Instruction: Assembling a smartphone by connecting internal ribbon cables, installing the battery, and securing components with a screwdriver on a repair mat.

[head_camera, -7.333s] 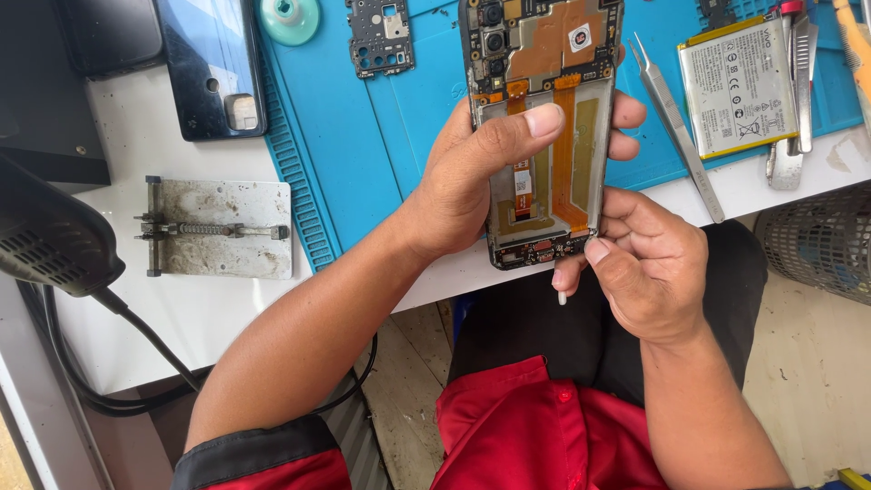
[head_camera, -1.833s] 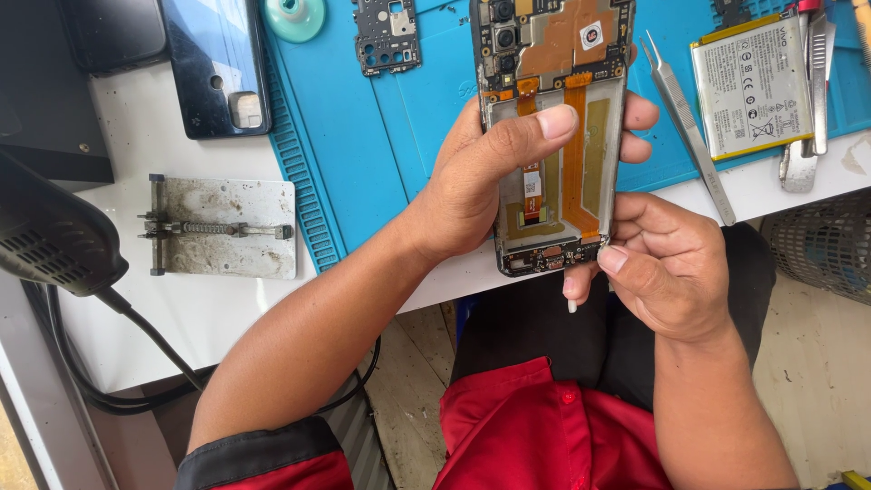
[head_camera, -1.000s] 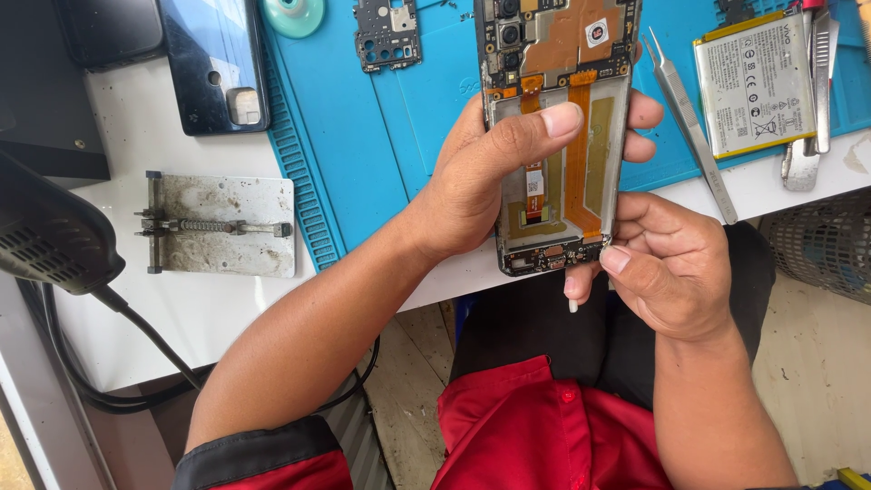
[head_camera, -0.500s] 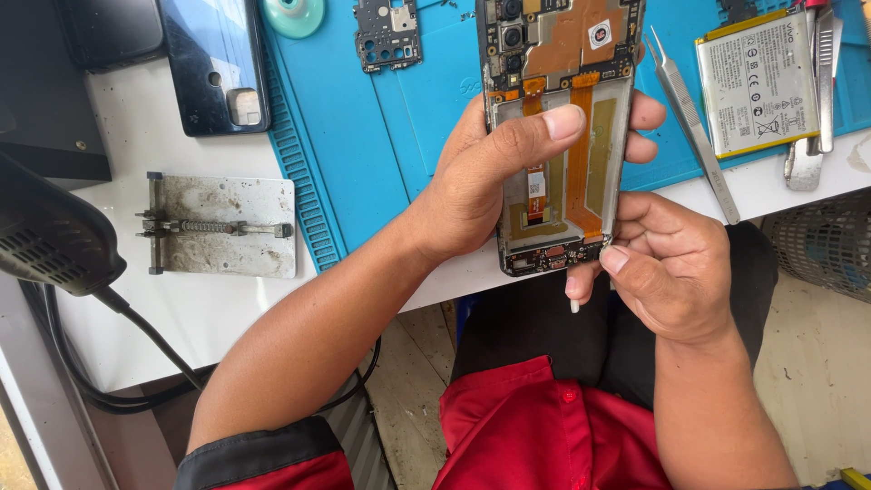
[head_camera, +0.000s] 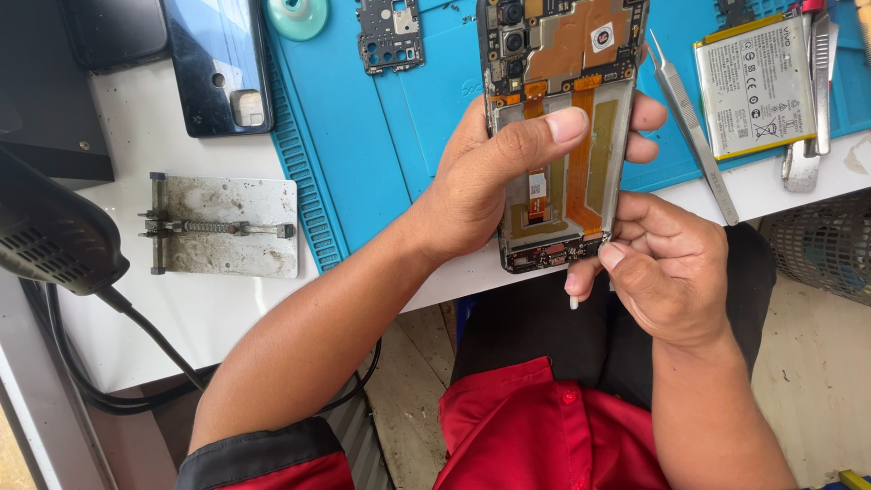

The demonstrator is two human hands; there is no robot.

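Opened smartphone frame (head_camera: 558, 136), back cover off, copper-coloured shielding and orange flex cables exposed: held upright over the edge of the blue silicone work mat (head_camera: 399, 136), above the person's lap. Camera modules sit at its top end, small circuit board at its bottom end.

Left hand (head_camera: 494, 177) wraps the frame from the left side. Thumb lies across the open face, pressed flat near the middle; fingertips show past the right edge. Grip closed firmly around the frame.

Right hand (head_camera: 658, 263) sits at the frame's lower right corner. Thumb tip presses against the corner edge. Fingers curled in, pinching a thin white tool (head_camera: 572, 290) whose tip pokes out below the frame. How the tool meets the frame cannot be told.

On the mat, right of the phone: metal tweezers (head_camera: 691, 122) lying diagonally, then a flat silver battery with yellow edging (head_camera: 755, 86), apart from the tweezers. Upper left of the mat: small dark circuit board shield (head_camera: 390, 34) and a teal suction cup (head_camera: 298, 14).

On the white table (head_camera: 136, 308), left of the mat: dark phone back cover (head_camera: 218, 63), worn metal board-holder jig with a spring bar (head_camera: 222, 227), black hot-air tool (head_camera: 50, 236) with cable hanging off the edge.
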